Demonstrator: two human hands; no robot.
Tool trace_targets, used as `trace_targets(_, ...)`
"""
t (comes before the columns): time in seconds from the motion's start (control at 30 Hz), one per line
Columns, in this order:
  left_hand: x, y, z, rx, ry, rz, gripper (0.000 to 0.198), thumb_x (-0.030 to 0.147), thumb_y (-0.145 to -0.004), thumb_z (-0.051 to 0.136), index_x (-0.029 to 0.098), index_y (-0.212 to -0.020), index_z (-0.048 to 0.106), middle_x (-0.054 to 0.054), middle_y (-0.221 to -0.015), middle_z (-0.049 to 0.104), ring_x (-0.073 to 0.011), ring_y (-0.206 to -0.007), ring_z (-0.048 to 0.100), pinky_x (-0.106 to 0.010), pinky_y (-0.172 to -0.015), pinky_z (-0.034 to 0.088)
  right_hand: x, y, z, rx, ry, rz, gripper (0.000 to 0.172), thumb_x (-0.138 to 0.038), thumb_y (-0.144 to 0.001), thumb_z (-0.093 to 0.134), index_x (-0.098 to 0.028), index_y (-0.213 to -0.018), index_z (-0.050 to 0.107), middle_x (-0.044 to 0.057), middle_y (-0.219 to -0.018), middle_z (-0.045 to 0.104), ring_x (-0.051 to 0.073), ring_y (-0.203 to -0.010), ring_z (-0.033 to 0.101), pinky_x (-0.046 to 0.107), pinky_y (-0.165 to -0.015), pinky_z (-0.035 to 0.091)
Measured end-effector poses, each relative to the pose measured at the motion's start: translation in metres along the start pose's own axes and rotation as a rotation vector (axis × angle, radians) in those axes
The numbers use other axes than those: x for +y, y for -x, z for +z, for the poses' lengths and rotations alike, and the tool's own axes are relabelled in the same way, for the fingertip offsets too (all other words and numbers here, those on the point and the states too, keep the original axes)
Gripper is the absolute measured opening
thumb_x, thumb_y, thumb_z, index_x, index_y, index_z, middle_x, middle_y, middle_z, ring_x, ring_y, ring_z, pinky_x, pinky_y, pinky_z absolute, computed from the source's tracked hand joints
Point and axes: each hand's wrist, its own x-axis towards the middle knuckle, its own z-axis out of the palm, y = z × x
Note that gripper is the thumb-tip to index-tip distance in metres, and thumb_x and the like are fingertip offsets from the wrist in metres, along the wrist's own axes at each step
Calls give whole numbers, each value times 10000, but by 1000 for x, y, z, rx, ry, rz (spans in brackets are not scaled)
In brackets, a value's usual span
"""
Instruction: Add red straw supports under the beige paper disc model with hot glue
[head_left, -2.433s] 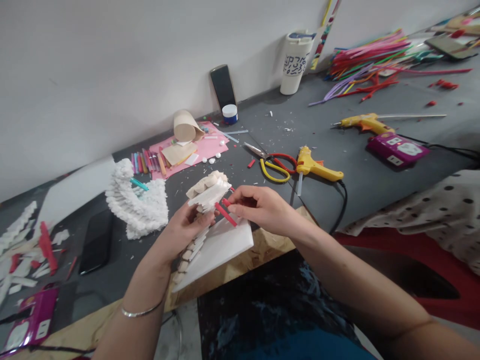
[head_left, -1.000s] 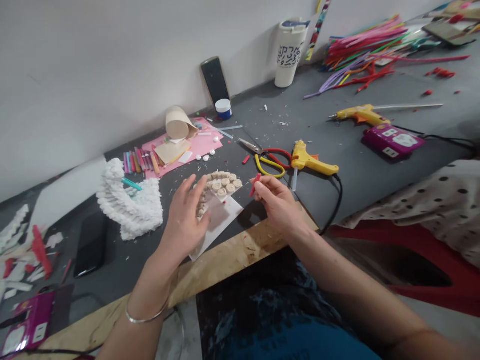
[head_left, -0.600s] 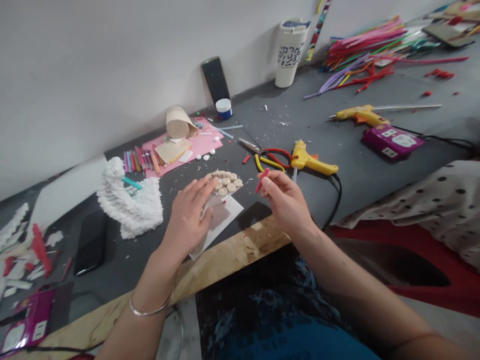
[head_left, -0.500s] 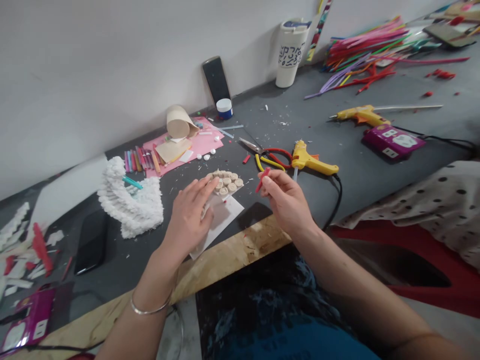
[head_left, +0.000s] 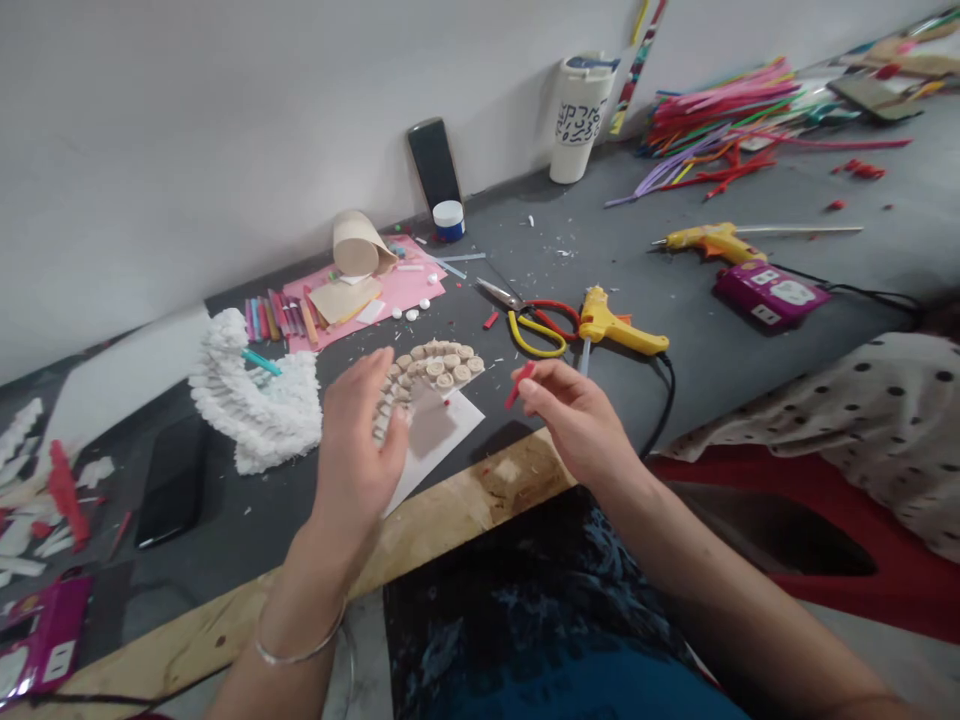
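Observation:
My right hand (head_left: 571,418) pinches a short red stick (head_left: 519,384) between thumb and fingers, just right of a white card (head_left: 442,430). On that card lies a curved patch of beige rolled-paper discs (head_left: 439,364). My left hand (head_left: 358,443) hovers over the card's left side with its fingers stretched out and apart, holding nothing. A thin bangle sits on my left wrist.
Red-and-yellow scissors (head_left: 538,322) and a yellow glue gun (head_left: 619,329) with its black cable lie beyond my right hand. A white fringed paper shape (head_left: 251,402), a black phone (head_left: 169,480), pink paper (head_left: 382,290), a white tumbler (head_left: 576,118), coloured strips (head_left: 720,110) and a second glue gun (head_left: 712,240) lie around. A wooden edge (head_left: 450,520) runs along the front.
I laid the card with the beige discs flat on the table. My left hand has since lifted off it and opened. My right hand keeps the red stick, held off to the right.

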Motion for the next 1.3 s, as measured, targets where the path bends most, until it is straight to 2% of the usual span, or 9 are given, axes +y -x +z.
trace_targets(0.1,27,17,-6,159,67,-143,276,245,-935,558,253,-1201,634,-51,-1095,672,-222,-1018,622,-358,-900,500,3,8,0,-49,61,54,265,-464,-816,701,-211,-867,639,20,-875,677,143,-781,590,277,-720,470)
trace_targets(0.2,50,32,4,32,213,-152,119,260,-931,590,244,-990,692,-16,-906,678,-167,-780,609,-299,-715,501,3,17,0,-109,129,54,277,-470,-805,707,-207,-879,657,28,-853,695,160,-781,608,297,-719,477)
trace_targets(0.4,62,32,32,-89,381,-245,124,275,-891,664,236,-1001,706,-39,-985,719,-190,-848,650,-318,-736,539,-6,28,-2,-200,305,-68,183,-396,-844,699,-216,-872,717,37,-850,686,171,-763,601,320,-699,463)
trace_targets(0.63,56,32,37,-114,442,-337,189,265,-850,712,269,-1039,719,-18,-943,727,-181,-811,660,-329,-771,557,-6,31,-1,-257,328,-130,144,-335,-883,675,-242,-910,780,40,-842,653,166,-789,626,302,-708,497)
trace_targets(0.77,53,34,41,-86,451,-331,240,247,-859,692,288,-1094,711,-6,-941,722,-168,-813,656,-310,-777,549,-22,27,-9,-296,521,-220,214,-307,-930,606,-243,-1043,777,45,-887,686,157,-802,647,285,-721,511)
trace_targets(0.9,50,36,40,-67,449,-323,132,246,-864,681,281,-979,738,-6,-912,710,-160,-800,638,-289,-750,537,-45,2,-53,-16,794,-398,241,-323,-939,560,-218,-958,776,52,-915,742,180,-840,672,307,-784,508)
trace_targets(1.0,47,36,38,-60,468,-298,95,242,-873,665,277,-919,740,-8,-902,713,-161,-799,621,-282,-737,523,-57,-30,-92,244,972,-378,257,-369,-925,562,-209,-957,760,61,-936,755,199,-808,669,323,-751,499)
trace_targets(1.1,47,37,38,-51,502,-290,104,218,-871,654,273,-899,738,-6,-902,716,-157,-802,612,-276,-733,507,-62,-64,-105,150,1156,-351,257,-348,-920,551,-200,-1022,735,66,-946,750,193,-773,656,313,-726,482)
trace_targets(1.3,55,39,37,-92,611,-379,88,210,-850,653,250,-866,730,-7,-891,712,-159,-839,622,-281,-759,478,-48,-116,-62,-270,1674,-133,236,-347,-938,517,-184,-1006,673,111,-1025,725,238,-960,653,294,-744,438)
